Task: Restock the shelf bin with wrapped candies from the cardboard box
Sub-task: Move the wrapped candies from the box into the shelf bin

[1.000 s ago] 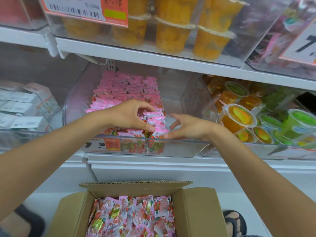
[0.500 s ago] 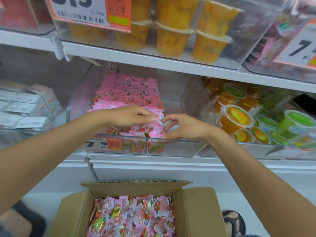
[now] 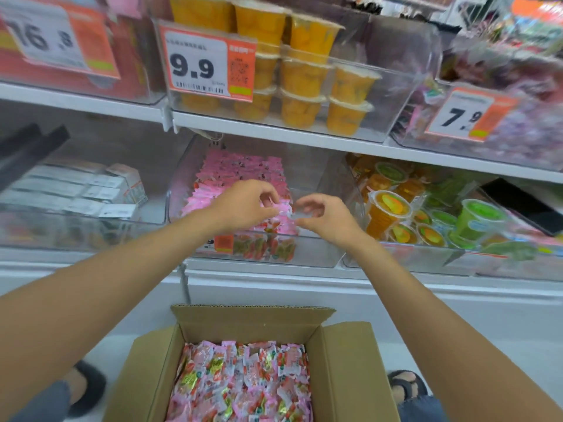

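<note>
left hand (image 3: 243, 205): curling its fingers and pinching wrapped candies (image 3: 281, 210) at the pile's front edge
right hand (image 3: 330, 219): hovering just beside, fingers bent; too blurred, i cannot tell if it is gripping anything
shelf bin (image 3: 316, 254): holding the pink pile on its left side
cardboard box (image 3: 344, 360): sitting open below the shelf, carrying boxed candies (image 3: 243, 382)

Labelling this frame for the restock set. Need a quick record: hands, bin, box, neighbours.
left hand: over the shelf bin, fingers curled, apparently pinching pink candies at the front of the pile
right hand: beside the left, fingers loosely curled; unclear whether it holds anything
shelf bin: clear; candies fill the left part, right part bare
cardboard box: open, below the shelf, packed with boxed candies
neighbours: jelly cups to the right, fruit cups above
</note>
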Available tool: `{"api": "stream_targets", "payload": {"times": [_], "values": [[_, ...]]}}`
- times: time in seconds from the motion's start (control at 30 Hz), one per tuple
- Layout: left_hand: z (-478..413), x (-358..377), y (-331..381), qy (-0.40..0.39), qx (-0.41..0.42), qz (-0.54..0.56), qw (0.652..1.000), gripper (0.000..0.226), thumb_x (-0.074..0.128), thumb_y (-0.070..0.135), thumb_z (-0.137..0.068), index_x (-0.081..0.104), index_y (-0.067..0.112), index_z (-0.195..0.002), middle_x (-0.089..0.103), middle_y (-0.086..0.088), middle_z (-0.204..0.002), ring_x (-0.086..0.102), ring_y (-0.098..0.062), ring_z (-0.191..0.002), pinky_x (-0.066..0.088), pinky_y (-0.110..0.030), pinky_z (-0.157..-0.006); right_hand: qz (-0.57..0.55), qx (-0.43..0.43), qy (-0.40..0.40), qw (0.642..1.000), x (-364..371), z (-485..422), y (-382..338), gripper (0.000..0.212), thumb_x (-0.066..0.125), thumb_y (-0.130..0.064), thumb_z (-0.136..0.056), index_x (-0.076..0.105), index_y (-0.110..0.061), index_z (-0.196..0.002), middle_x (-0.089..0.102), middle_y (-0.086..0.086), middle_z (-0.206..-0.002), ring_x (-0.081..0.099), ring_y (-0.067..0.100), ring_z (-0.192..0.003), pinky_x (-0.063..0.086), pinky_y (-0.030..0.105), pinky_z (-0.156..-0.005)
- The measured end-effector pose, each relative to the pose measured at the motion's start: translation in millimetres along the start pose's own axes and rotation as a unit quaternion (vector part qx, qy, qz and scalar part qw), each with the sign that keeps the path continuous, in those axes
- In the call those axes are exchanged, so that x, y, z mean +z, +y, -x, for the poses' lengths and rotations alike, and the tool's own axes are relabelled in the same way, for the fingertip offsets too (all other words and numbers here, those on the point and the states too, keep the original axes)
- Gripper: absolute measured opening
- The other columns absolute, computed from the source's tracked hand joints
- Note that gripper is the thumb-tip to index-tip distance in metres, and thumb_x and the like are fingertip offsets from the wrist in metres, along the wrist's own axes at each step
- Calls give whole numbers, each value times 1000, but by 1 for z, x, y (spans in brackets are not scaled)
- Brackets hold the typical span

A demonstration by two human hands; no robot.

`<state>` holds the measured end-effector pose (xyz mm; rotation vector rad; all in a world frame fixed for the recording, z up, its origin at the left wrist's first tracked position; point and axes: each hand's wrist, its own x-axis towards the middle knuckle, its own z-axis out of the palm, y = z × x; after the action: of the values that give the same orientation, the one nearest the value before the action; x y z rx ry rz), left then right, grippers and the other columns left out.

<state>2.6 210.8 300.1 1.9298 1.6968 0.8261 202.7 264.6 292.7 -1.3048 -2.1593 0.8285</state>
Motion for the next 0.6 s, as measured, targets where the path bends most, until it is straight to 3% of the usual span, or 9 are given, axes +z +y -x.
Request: {"api": "stream_targets", "payload": {"times": [0.07,0.17,0.3,0.37,0.5,0.6], "values": [[21,9,10,12,14,-7,1000,3,70,20,-87,72,17,-88,68,5,-81,59,-9,-71,51,-31,-69,-52,-20,44,997,8,23,-10,20,78,-10,-79,72,-13,-98,61,-9,-76,50,-8,-58,39,11,-63],[60,34,11,-24,-7,1,1000,8,67,18,-88,72,13,-83,68,3,-80,61,-11,-73,49,-28,-70,-101,-16,33,994,31,61,-11,12,72,-3,-82,71,-10,-91,61,-7,-71,50,-5,-53,38,12,-59],[125,86,-31,-145,-87,5,986,7,65,17,-91,71,14,-87,63,11,-82,57,-7,-76,44,-25,-73,-40,70,-116,990,85,111,43,9,69,-13,-88,69,-15,-97,64,-1,-81,58,8,-70,44,23,-70],[157,113,-62,-181,-155,33,971,4,66,19,-92,69,18,-91,60,16,-83,55,0,-78,43,-20,-73,5,139,-199,970,116,136,87,19,67,-17,-91,68,-14,-109,67,4,-103,63,15,-92,46,24,-80],[205,161,-128,-195,-250,98,943,12,68,16,-92,71,10,-102,61,7,-96,59,-11,-93,47,-24,-84,55,240,-287,926,170,178,169,46,73,-20,-88,58,-11,-130,56,7,-134,55,21,-119,46,26,-95],[225,189,-164,-203,-293,111,928,17,66,13,-92,71,6,-107,60,3,-102,59,-13,-99,44,-20,-81,-52,329,-280,900,209,196,212,67,68,-7,-90,35,-6,-148,52,9,-133,48,17,-120,45,10,-83]]}}
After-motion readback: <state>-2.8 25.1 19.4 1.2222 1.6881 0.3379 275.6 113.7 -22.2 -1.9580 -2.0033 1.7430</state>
